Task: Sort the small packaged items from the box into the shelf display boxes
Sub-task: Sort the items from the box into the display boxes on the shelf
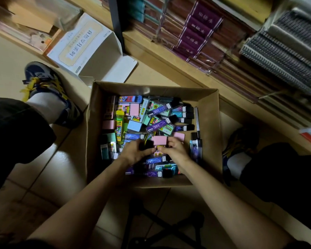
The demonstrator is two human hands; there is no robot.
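A stationery shop: wooden shelves (169, 60) carry stacks of wrapped purple notebooks (199, 27) and spiral pads (276, 56). A cardboard box (208, 112) of small packaged items (160, 112) sits on the tiled floor (66, 168) beside a white carton (83, 44).

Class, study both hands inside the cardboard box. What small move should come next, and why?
Probably lift the pink rectangular pack clear of the brown cardboard box. The left hand and right hand both appear to pinch it above the loose pile of small packs, so it seems picked out and ready to carry off for sorting.
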